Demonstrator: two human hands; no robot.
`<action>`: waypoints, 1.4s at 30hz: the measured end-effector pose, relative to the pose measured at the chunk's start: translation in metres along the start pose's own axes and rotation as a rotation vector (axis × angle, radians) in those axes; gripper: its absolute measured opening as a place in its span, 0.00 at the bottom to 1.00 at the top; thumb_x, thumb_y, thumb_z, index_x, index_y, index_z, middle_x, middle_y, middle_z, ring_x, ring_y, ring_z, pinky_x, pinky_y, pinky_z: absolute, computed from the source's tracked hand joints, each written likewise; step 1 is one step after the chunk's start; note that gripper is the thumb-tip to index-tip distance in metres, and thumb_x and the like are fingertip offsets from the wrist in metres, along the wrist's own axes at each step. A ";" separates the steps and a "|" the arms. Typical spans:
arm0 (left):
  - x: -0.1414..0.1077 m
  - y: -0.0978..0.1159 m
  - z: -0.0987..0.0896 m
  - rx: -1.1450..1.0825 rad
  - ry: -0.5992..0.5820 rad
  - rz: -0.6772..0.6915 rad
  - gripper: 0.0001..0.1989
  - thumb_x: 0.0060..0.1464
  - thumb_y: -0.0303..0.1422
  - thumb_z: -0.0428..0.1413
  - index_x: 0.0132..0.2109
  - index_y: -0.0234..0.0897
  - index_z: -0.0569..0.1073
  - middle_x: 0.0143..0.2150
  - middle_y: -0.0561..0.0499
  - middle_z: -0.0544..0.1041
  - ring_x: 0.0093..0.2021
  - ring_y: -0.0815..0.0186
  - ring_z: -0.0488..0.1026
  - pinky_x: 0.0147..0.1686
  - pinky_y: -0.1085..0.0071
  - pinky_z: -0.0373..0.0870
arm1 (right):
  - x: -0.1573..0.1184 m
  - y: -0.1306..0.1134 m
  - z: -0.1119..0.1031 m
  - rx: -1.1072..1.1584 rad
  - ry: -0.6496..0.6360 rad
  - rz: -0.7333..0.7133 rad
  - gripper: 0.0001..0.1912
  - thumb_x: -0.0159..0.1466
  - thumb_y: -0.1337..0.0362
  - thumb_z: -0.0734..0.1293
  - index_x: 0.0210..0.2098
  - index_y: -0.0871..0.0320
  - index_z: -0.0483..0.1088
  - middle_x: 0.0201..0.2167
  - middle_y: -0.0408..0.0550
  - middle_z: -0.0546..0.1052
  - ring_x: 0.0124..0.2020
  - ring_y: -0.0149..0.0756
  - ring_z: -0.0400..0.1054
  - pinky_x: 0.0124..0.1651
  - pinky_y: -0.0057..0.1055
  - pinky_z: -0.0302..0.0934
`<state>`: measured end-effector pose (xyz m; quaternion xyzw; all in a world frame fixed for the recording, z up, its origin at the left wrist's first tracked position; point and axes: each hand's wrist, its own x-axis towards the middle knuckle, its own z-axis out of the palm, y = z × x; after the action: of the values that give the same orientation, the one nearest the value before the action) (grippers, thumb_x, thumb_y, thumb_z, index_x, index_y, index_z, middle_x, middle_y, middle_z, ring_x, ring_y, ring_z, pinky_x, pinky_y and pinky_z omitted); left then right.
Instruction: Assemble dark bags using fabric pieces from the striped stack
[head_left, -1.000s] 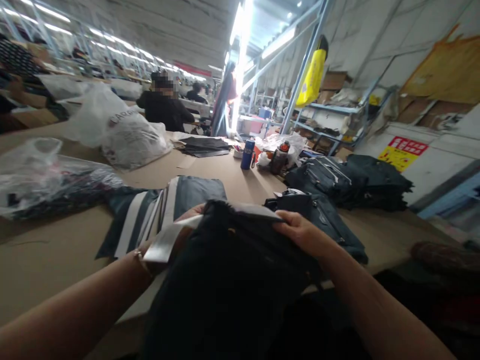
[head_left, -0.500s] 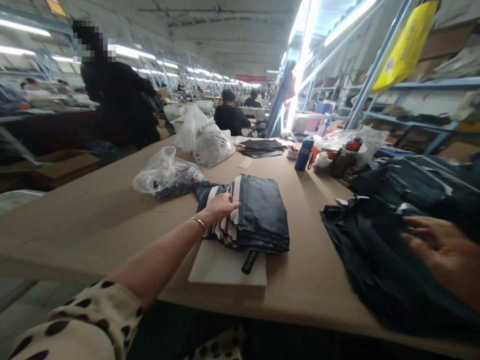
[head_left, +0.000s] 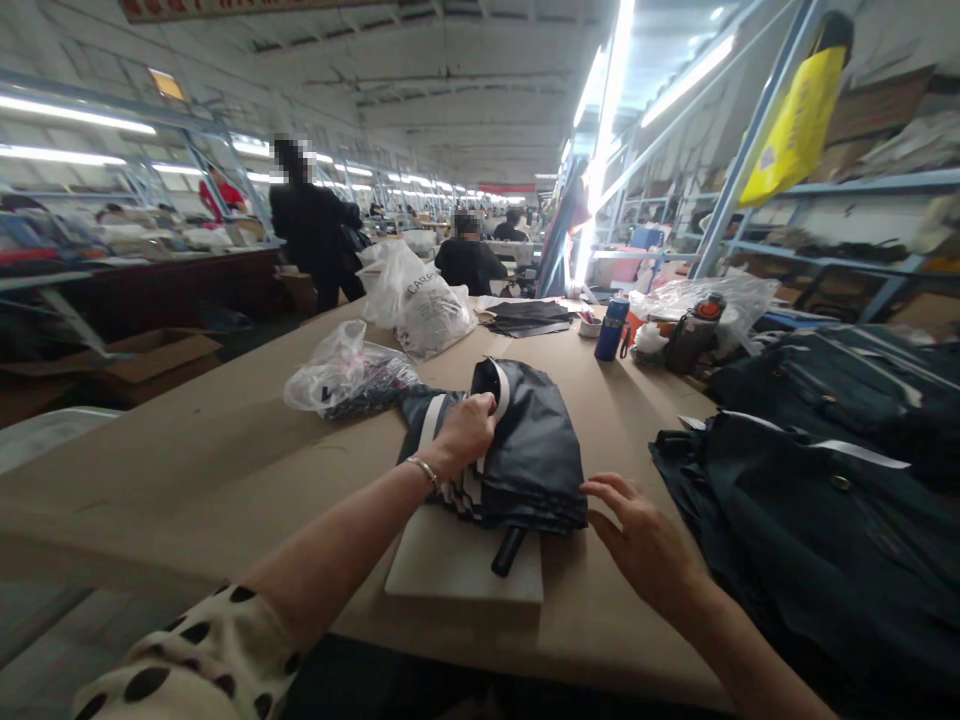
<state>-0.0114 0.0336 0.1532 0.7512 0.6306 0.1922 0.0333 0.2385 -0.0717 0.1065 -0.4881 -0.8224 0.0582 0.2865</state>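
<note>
A folded dark umbrella canopy (head_left: pixel 529 450) with white stripes lies on the brown table (head_left: pixel 187 470), its black handle (head_left: pixel 508 551) pointing toward me over a white board (head_left: pixel 457 575). My left hand (head_left: pixel 469 430) grips the striped folds near the canopy's top left. My right hand (head_left: pixel 643 545) hovers with fingers spread just right of the canopy's near edge, holding nothing. A pile of dark canopies (head_left: pixel 810 530) lies to the right of that hand.
A clear plastic bag (head_left: pixel 341 375) and a white bag (head_left: pixel 424 305) sit behind the umbrella. A blue bottle (head_left: pixel 611 328) and a dark bottle (head_left: pixel 686 335) stand farther back. Other people work beyond the table. Metal shelving (head_left: pixel 825 220) lines the right side.
My left hand has closed on the striped folds and lifted them. My right hand has left the dark pile at the right and moved in beside the folded canopy.
</note>
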 end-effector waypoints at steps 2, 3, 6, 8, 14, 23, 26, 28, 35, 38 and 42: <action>-0.014 0.024 -0.010 -0.011 0.018 0.137 0.06 0.58 0.29 0.47 0.37 0.35 0.68 0.33 0.49 0.73 0.34 0.66 0.71 0.32 0.74 0.60 | 0.015 -0.010 -0.020 -0.122 0.125 -0.079 0.17 0.65 0.66 0.58 0.53 0.59 0.65 0.53 0.54 0.67 0.55 0.45 0.59 0.55 0.43 0.60; -0.021 0.036 -0.015 0.002 0.023 0.240 0.06 0.59 0.28 0.45 0.38 0.36 0.67 0.32 0.50 0.73 0.33 0.67 0.70 0.31 0.73 0.59 | 0.022 -0.015 -0.032 -0.185 0.182 -0.123 0.19 0.65 0.67 0.58 0.55 0.60 0.63 0.55 0.55 0.65 0.58 0.47 0.55 0.57 0.45 0.57; -0.044 0.067 -0.027 0.104 0.007 0.644 0.08 0.56 0.22 0.45 0.38 0.37 0.65 0.33 0.51 0.71 0.31 0.66 0.68 0.29 0.71 0.58 | 0.044 -0.029 -0.070 -0.344 0.280 -0.227 0.22 0.65 0.69 0.59 0.58 0.61 0.59 0.59 0.53 0.61 0.63 0.46 0.47 0.62 0.45 0.49; -0.059 0.082 -0.029 0.165 -0.063 0.886 0.07 0.54 0.21 0.47 0.38 0.37 0.64 0.33 0.52 0.70 0.30 0.65 0.68 0.30 0.69 0.59 | 0.057 -0.037 -0.090 -0.441 0.258 -0.265 0.26 0.62 0.69 0.62 0.59 0.60 0.58 0.61 0.52 0.58 0.64 0.47 0.43 0.64 0.44 0.45; -0.087 0.095 -0.004 0.239 -0.169 1.064 0.07 0.52 0.22 0.51 0.36 0.37 0.63 0.31 0.51 0.68 0.29 0.62 0.67 0.29 0.65 0.62 | 0.059 -0.015 -0.089 -0.551 -0.327 -0.048 0.35 0.52 0.65 0.72 0.58 0.55 0.61 0.54 0.56 0.68 0.54 0.55 0.61 0.56 0.51 0.52; -0.093 0.076 0.018 0.207 -0.211 1.008 0.08 0.51 0.23 0.53 0.38 0.37 0.64 0.36 0.49 0.69 0.37 0.60 0.67 0.39 0.61 0.66 | -0.016 0.007 -0.032 -0.033 -0.324 0.164 0.25 0.61 0.56 0.64 0.56 0.57 0.63 0.49 0.51 0.69 0.46 0.38 0.66 0.49 0.31 0.59; -0.092 0.077 0.022 0.187 -0.180 1.023 0.05 0.53 0.26 0.54 0.38 0.37 0.66 0.42 0.47 0.70 0.46 0.58 0.66 0.52 0.56 0.61 | -0.020 -0.004 -0.021 -0.133 -0.272 0.123 0.22 0.61 0.65 0.62 0.55 0.60 0.63 0.47 0.53 0.70 0.47 0.40 0.64 0.48 0.32 0.58; -0.096 0.079 0.019 0.169 -0.139 1.036 0.03 0.54 0.25 0.52 0.37 0.36 0.67 0.46 0.47 0.71 0.51 0.57 0.64 0.59 0.54 0.54 | -0.016 -0.002 -0.017 -0.143 -0.297 0.180 0.15 0.62 0.71 0.57 0.45 0.60 0.70 0.39 0.52 0.73 0.40 0.38 0.67 0.42 0.30 0.58; -0.140 0.080 0.016 -0.467 0.252 0.620 0.11 0.55 0.28 0.53 0.47 0.39 0.65 0.50 0.45 0.69 0.56 0.58 0.62 0.55 0.57 0.63 | -0.003 0.018 -0.038 0.290 0.092 0.421 0.08 0.61 0.65 0.60 0.26 0.59 0.65 0.19 0.39 0.66 0.24 0.29 0.61 0.29 0.25 0.51; -0.148 0.078 0.044 -0.876 -0.009 0.074 0.19 0.52 0.38 0.55 0.49 0.36 0.62 0.46 0.42 0.70 0.44 0.61 0.71 0.43 0.63 0.73 | -0.008 0.002 -0.042 0.378 0.192 0.417 0.09 0.60 0.62 0.62 0.26 0.59 0.64 0.20 0.38 0.65 0.23 0.28 0.59 0.29 0.24 0.51; -0.143 0.080 0.073 -1.115 -0.156 -0.309 0.31 0.44 0.46 0.59 0.51 0.35 0.61 0.48 0.42 0.72 0.44 0.59 0.73 0.39 0.66 0.74 | -0.022 -0.023 -0.037 0.496 0.299 0.393 0.09 0.61 0.63 0.62 0.25 0.59 0.63 0.19 0.37 0.63 0.22 0.26 0.56 0.27 0.23 0.50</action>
<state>0.0686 -0.1061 0.0736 0.5313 0.5324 0.4322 0.4975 0.2483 -0.1089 0.1367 -0.5557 -0.6223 0.2383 0.4971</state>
